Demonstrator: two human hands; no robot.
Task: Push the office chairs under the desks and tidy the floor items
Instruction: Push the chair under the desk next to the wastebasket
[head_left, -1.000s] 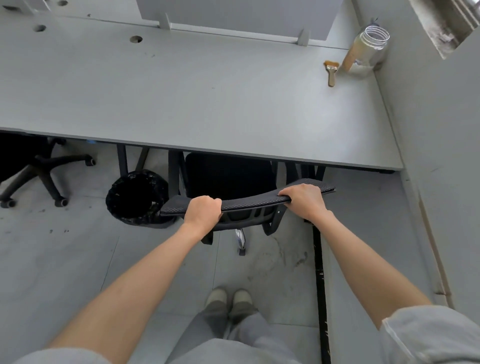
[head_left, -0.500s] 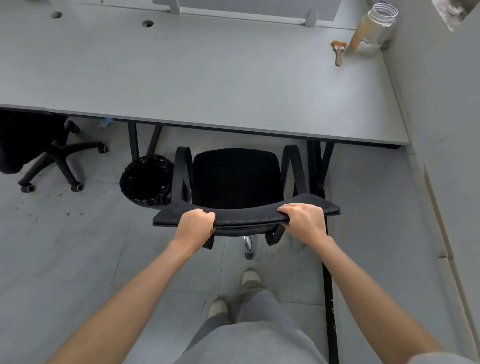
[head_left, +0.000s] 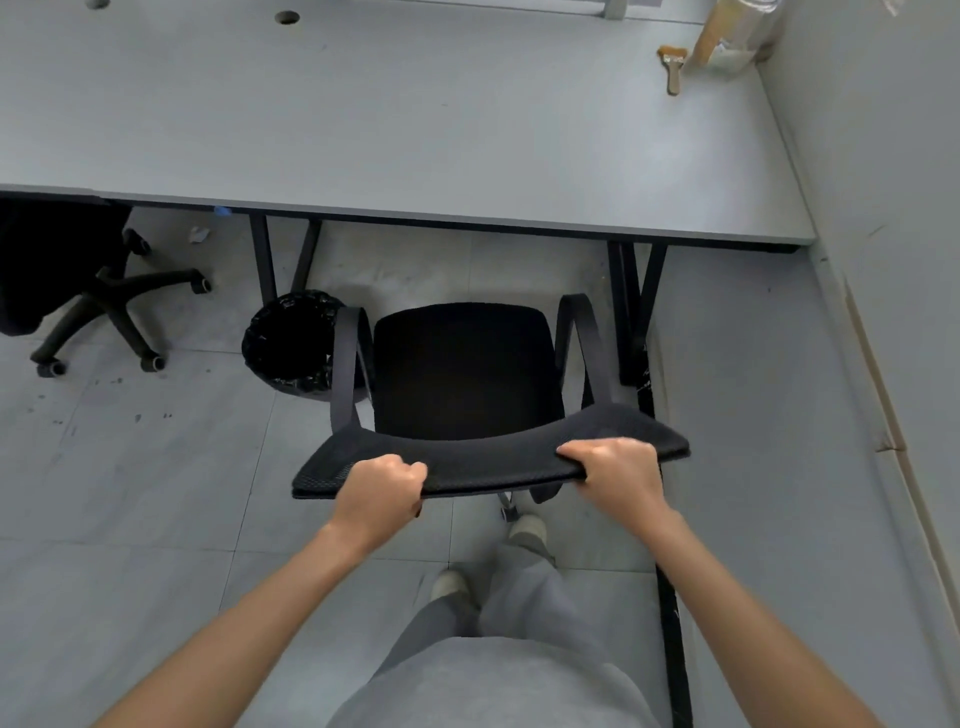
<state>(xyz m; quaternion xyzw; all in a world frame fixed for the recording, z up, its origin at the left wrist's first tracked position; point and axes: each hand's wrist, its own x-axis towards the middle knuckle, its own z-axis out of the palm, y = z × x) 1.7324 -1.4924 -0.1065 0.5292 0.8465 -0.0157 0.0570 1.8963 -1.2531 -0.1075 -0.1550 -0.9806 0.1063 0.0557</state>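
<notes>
Two hands, left hand (head_left: 382, 491) and right hand (head_left: 621, 475), curl tight around the black mesh office chair (head_left: 460, 371) backrest; seat clear of the grey desk (head_left: 415, 130). Black-lined wastebasket (head_left: 288, 345) just beside, contents unreadable.

The grey desk (head_left: 415, 130) carries a brush (head_left: 673, 67); a bin (head_left: 288, 345) stands on the floor (head_left: 130, 467).
</notes>
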